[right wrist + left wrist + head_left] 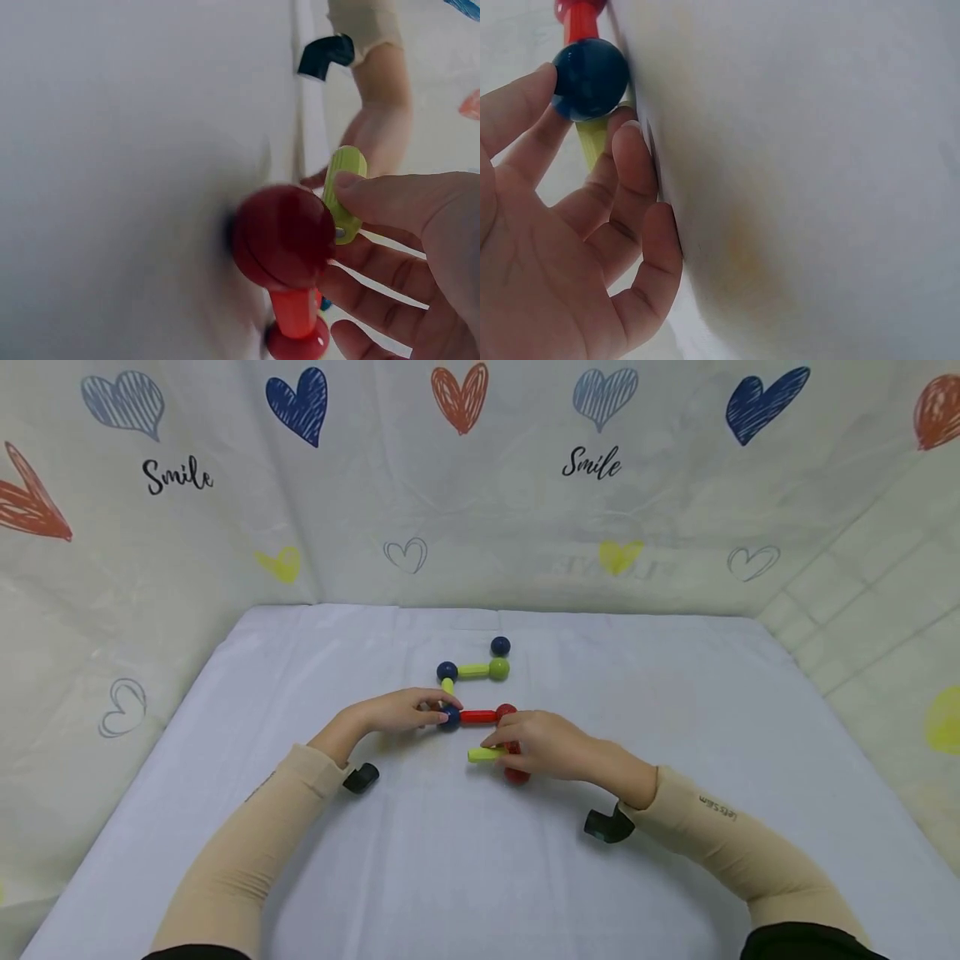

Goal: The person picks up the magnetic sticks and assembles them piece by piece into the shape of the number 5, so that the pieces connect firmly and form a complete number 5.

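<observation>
My left hand (405, 710) pinches a dark blue ball (592, 79) between thumb and fingers, the other fingers curled beside it. From this ball a red rod (478, 717) runs right to a red ball (506, 709), and a yellow-green rod (592, 141) leads away to another blue ball (447, 672). A loose-ended yellow-green rod (345, 161) is pinched by my right hand (551, 743). It lies close beside the nearer red ball (281, 236); whether they touch I cannot tell. A short red rod (294, 311) joins the two red balls.
Farther back, a yellow-green rod (473, 671) links the far blue ball to a green ball (498, 668), with a dark blue ball (500, 647) behind it. White cloth covers the table (420, 877). A heart-printed sheet (480, 502) hangs behind.
</observation>
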Demonstrator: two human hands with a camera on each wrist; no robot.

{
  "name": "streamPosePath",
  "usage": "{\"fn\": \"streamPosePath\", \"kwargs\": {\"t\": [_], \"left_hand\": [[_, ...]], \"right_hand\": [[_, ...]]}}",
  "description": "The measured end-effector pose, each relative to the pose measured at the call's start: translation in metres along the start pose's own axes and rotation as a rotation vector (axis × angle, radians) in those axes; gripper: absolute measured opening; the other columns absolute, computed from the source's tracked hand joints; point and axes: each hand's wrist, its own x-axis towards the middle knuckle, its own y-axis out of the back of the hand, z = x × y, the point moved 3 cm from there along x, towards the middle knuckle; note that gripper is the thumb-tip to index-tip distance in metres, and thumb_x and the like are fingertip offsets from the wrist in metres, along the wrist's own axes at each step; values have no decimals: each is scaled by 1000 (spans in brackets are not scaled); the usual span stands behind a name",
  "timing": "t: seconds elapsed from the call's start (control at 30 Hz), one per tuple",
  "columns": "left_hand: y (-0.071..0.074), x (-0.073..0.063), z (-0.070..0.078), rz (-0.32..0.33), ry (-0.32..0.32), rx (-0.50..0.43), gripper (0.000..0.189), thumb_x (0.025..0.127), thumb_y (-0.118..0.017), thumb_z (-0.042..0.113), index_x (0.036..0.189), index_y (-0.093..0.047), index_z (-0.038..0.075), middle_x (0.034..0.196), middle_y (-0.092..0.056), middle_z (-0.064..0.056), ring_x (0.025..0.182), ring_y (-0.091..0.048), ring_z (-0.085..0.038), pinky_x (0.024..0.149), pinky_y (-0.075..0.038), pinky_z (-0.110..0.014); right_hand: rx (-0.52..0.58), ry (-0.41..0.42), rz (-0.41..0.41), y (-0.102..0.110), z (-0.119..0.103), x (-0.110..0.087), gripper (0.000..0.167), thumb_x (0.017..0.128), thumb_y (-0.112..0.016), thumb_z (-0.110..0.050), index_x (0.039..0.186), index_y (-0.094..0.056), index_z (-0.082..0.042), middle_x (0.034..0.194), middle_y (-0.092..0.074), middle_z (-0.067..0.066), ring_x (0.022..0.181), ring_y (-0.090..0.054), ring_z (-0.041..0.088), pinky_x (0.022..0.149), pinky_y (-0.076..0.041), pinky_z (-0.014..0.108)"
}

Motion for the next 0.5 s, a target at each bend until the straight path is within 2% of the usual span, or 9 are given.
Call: {"fn": "streamPosePath", "kwargs": {"t": [0.1,0.17,0.37,0.5], "left_hand": [[0,0,0,2,3,0,39,108,-53,28,147,-55,21,125,-57,-7,104,-54,-25,90,-42,-42],[0,1,0,2,-1,-2,39,108,-53,28,146,-56,21,125,-57,-7,105,-53,-25,89,-42,-42],[-1,1,0,-2,1,-17,39,108,-53,27,146,-56,21,121,-57,-7,103,-52,-25,87,-41,-40],[0,1,-1,-2,2,-17,39,108,-53,27,146,-56,21,122,-57,-7,105,-51,-25,88,-40,-41]], "right_hand": [[-5,75,14,-7,-3,1,25,91,-80,-16,115,-79,-10,100,-72,-2,84,-61,12,78,-53,25],[-17,95,11,-11,-4,1,25,90,-81,-18,114,-79,-11,99,-73,-3,86,-61,12,79,-51,27],[-56,67,-38,-16,-8,-2,27,90,-81,-26,115,-79,-16,103,-74,-6,103,-59,17,90,-45,40],[-58,57,-32,-19,-7,-3,27,90,-81,-27,116,-79,-17,106,-74,-6,108,-58,18,96,-44,45]]}}
